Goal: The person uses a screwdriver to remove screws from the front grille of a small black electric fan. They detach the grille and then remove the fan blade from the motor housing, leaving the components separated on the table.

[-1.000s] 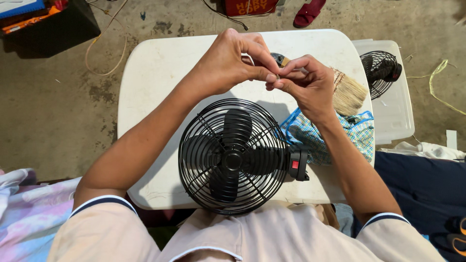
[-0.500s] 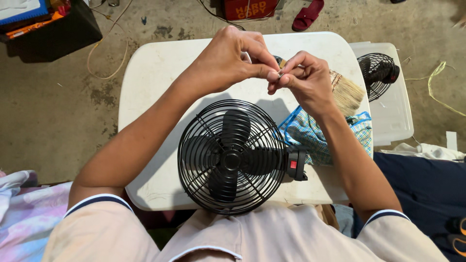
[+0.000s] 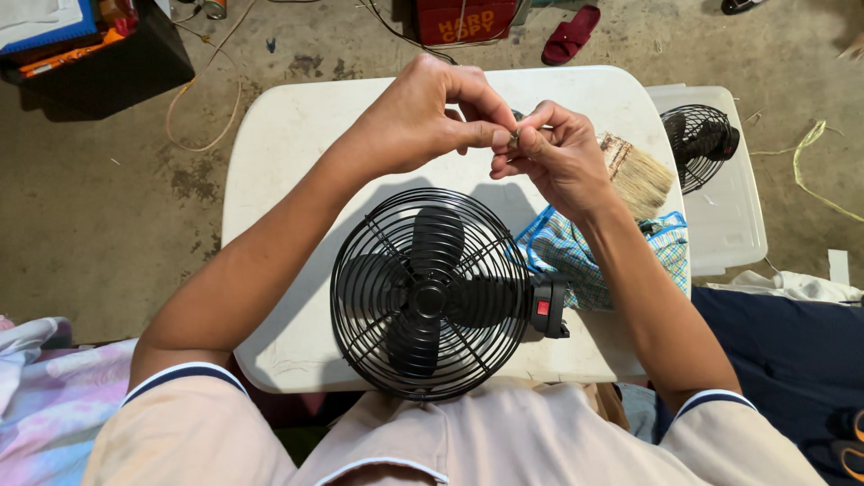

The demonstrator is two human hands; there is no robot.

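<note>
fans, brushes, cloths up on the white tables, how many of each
fans: 2, big fan and small fan
brush: 1
checked cloth: 1
total: 4

Colours, placed from the white table:
- Fan on its near edge: black grille and blades, red switch.
- Cloth right of the fan: blue-and-white check.
- Brush beyond the cloth: pale straw bristles.
- Slipper on the floor past the table: dark red.
- Floor: stained grey-brown.
</note>
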